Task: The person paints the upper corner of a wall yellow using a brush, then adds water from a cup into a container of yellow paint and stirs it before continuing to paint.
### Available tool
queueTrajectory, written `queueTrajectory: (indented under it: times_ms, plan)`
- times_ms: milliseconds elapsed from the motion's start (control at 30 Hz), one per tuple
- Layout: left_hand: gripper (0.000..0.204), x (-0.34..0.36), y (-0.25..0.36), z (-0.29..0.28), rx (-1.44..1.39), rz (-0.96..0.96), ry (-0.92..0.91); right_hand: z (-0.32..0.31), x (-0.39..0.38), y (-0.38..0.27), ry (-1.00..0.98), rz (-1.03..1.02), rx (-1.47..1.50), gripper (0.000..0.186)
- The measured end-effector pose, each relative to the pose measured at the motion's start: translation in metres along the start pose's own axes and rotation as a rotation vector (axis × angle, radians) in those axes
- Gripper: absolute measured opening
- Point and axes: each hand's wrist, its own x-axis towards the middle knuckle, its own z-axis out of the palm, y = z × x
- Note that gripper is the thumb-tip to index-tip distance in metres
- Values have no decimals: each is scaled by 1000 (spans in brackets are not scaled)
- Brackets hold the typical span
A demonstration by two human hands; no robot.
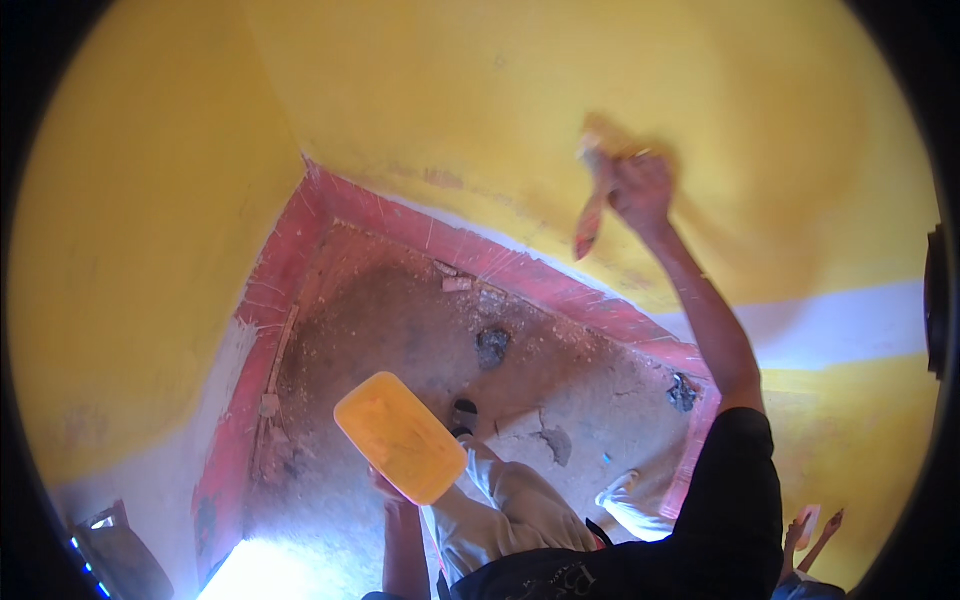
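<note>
While our left hand (384, 487) is clasping orange rectangular tub (402, 438), our right hand (643, 188) is pinching red-handled paintbrush (591, 222), ideally loosely.

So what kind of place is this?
Probably a room being painted: the right hand holds a paintbrush by a yellow wall, the reddish band along its foot has pale streaks, and the floor looks dusty and scruffy.
</note>
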Motion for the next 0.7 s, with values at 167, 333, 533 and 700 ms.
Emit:
queueTrajectory:
  times_ms: [167,333,533,700]
  plan:
    - [67,0,1,-5,16,-2,-5,47,-51,-60,-203,-55,249,53]
    - [67,0,3,-10,17,10,8,0,-5,-5,-114,-14,160,51]
    - [66,6,0,1,12,0,-17,-75,48,43,102,-1,-48,53]
    - [66,12,-5,8,21,-30,-46,7,-49,-6,-128,-37,105,54]
